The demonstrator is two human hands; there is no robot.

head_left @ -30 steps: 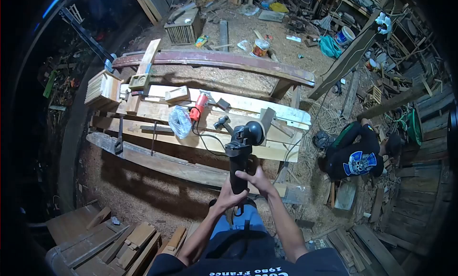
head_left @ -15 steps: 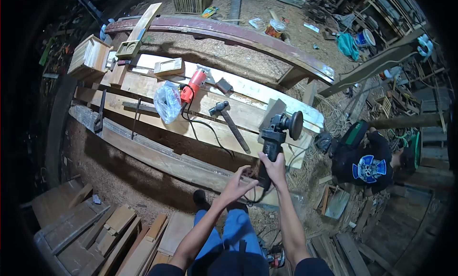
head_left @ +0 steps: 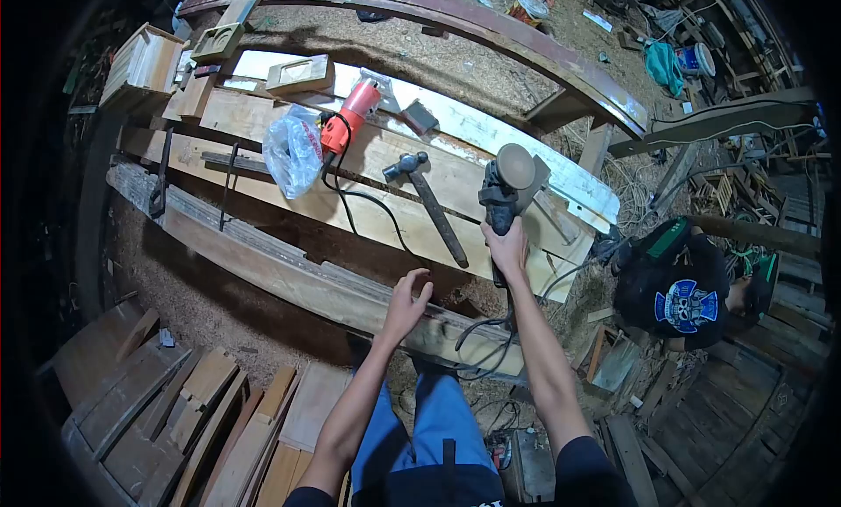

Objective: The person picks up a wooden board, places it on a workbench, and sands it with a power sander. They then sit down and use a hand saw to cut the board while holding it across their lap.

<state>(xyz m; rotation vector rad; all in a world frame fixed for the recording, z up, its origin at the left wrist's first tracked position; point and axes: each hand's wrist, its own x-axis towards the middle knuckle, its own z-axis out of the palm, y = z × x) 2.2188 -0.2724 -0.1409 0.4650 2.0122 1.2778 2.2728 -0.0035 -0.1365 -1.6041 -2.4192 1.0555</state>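
Note:
My right hand (head_left: pixel 506 247) is wrapped round the body of a dark angle grinder (head_left: pixel 498 198), held above the planks with its round, tan-faced disc turned up toward me. The cord hangs below my wrist. Nothing is in my left hand (head_left: pixel 406 305); its fingers are spread and slightly curled over the near wooden beam (head_left: pixel 315 295). To the left of the grinder lies a ball-peen hammer (head_left: pixel 436 218). Farther left, a red power tool (head_left: pixel 352 114) rests beside a clear plastic bag (head_left: pixel 292 153). Behind the grinder, a flat plate or board is partly hidden.
A small dark block (head_left: pixel 420 117) and a wooden block with a recess (head_left: pixel 300 74) sit on the planks. A wooden box (head_left: pixel 144 69) stands at far left. Another person (head_left: pixel 674 288) crouches at right. Stacked timber (head_left: pixel 210 384) fills the lower left.
My right hand has raised and tilted the grinder, so its disc now faces me. My left hand has moved away from the grinder, leftward and up. The camera view has shifted slightly.

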